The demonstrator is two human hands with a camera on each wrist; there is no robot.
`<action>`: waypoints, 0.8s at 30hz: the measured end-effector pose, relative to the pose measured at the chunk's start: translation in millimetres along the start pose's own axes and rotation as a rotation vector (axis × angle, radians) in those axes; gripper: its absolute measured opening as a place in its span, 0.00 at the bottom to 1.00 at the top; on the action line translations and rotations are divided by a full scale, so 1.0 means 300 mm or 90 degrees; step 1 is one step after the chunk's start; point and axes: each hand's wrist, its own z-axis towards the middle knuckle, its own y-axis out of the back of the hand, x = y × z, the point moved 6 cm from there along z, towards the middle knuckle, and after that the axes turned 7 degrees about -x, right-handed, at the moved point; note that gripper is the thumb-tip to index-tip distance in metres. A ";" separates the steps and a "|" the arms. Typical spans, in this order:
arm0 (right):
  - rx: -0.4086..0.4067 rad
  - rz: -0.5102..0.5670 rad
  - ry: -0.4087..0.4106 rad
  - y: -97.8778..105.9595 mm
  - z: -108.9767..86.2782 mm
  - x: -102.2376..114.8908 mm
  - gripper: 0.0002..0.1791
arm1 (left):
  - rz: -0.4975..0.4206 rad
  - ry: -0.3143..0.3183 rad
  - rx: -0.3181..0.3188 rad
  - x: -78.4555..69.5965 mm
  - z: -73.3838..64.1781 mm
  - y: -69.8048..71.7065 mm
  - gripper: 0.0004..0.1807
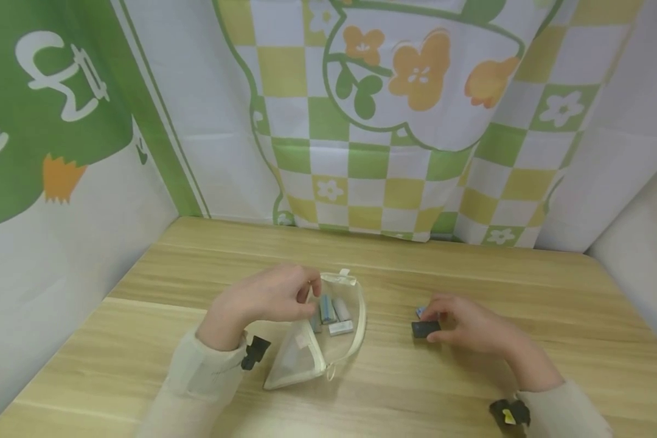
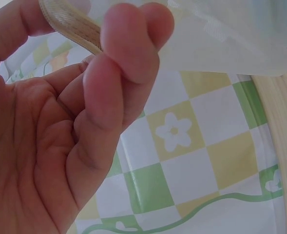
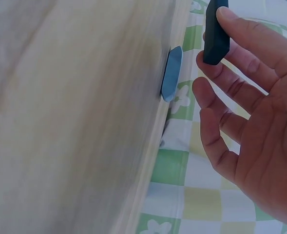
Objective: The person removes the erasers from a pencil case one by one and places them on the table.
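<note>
At the rim of a pale mesh zip pouch (image 1: 342, 353), my left hand (image 1: 276, 295) grips the edge with curled fingers. In the left wrist view the zipper band (image 2: 75, 27) runs between thumb and fingers. The pouch gapes open and has several small blocks inside, among them a blue-grey one (image 1: 326, 308) and a whitish one (image 1: 340, 328). My right hand (image 1: 468, 322) pinches a dark, eraser-like block (image 1: 425, 330) between thumb and fingertips, just above the table in the right wrist view. Beyond it a small blue block (image 3: 172, 74) lies on the wood.
The wooden table (image 1: 394, 389) reaches back to a checked, flower-printed curtain (image 1: 367, 158). White and green cloth (image 1: 49, 152) hangs along the left side, and a pale wall (image 1: 643, 213) stands at the right.
</note>
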 end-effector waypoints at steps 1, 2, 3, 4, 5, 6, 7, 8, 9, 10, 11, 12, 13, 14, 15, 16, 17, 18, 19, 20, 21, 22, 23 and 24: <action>0.002 0.000 -0.002 0.000 0.001 -0.002 0.12 | 0.000 -0.001 0.000 0.000 0.001 0.001 0.13; 0.004 -0.001 -0.003 0.001 0.002 -0.004 0.12 | 0.001 -0.001 0.000 -0.001 0.001 0.002 0.14; 0.006 0.001 -0.006 0.000 0.003 -0.007 0.12 | 0.001 -0.001 0.000 -0.001 0.001 0.003 0.14; 0.009 0.004 -0.009 0.000 0.003 -0.010 0.12 | 0.001 0.000 0.000 -0.001 0.001 0.004 0.14; 0.011 0.006 -0.011 -0.001 0.004 -0.013 0.12 | 0.002 -0.001 0.000 -0.001 0.002 0.005 0.14; 0.012 0.008 -0.013 -0.001 0.005 -0.016 0.12 | 0.003 -0.001 0.000 -0.001 0.002 0.006 0.14; 0.014 0.010 -0.014 -0.001 0.005 -0.018 0.12 | 0.004 -0.002 -0.001 -0.001 0.002 0.006 0.14; 0.016 0.013 -0.015 -0.001 0.006 -0.020 0.12 | 0.006 -0.002 -0.001 0.000 0.003 0.007 0.14; 0.017 0.014 -0.013 -0.001 0.006 -0.020 0.12 | 0.008 -0.004 -0.002 0.000 0.003 0.007 0.14; 0.018 0.014 -0.011 -0.001 0.006 -0.021 0.12 | 0.009 -0.005 -0.003 0.000 0.003 0.008 0.14; 0.018 0.012 -0.008 -0.001 0.006 -0.020 0.12 | 0.010 -0.006 -0.003 -0.001 0.003 0.008 0.14; 0.019 0.009 -0.005 -0.001 0.006 -0.021 0.12 | 0.010 -0.007 -0.003 0.000 0.002 0.008 0.14; 0.020 0.006 -0.002 -0.002 0.006 -0.020 0.12 | 0.011 -0.007 -0.004 0.000 0.001 0.008 0.14; 0.021 0.003 0.000 -0.003 0.006 -0.020 0.12 | 0.011 -0.007 -0.004 0.001 0.001 0.007 0.14; 0.021 0.001 0.006 -0.004 0.006 -0.019 0.12 | 0.011 -0.007 -0.004 0.001 0.001 0.007 0.14; 0.021 -0.002 0.013 -0.004 0.006 -0.018 0.12 | 0.011 -0.007 -0.004 0.001 0.000 0.007 0.14; 0.020 -0.005 0.017 -0.005 0.006 -0.017 0.12 | 0.011 -0.007 -0.005 0.001 0.000 0.007 0.14; 0.019 -0.008 0.020 -0.006 0.007 -0.018 0.12 | 0.011 -0.007 -0.005 0.002 -0.001 0.007 0.14; 0.018 -0.011 0.022 -0.007 0.007 -0.018 0.12 | 0.011 -0.007 -0.005 0.001 0.000 0.008 0.14; 0.017 -0.014 0.028 -0.007 0.007 -0.017 0.12 | 0.010 -0.006 -0.004 0.001 0.000 0.008 0.14; 0.016 -0.018 0.033 -0.008 0.007 -0.016 0.12 | 0.009 -0.006 -0.004 0.001 0.000 0.008 0.14; 0.016 -0.021 0.033 -0.008 0.007 -0.016 0.12 | 0.009 -0.006 -0.003 0.001 -0.001 0.007 0.15; 0.016 -0.023 0.032 -0.009 0.007 -0.017 0.12 | 0.007 -0.005 -0.001 0.002 -0.001 0.007 0.15; 0.018 -0.025 0.031 -0.010 0.006 -0.017 0.12 | 0.007 -0.004 0.000 0.002 -0.001 0.007 0.15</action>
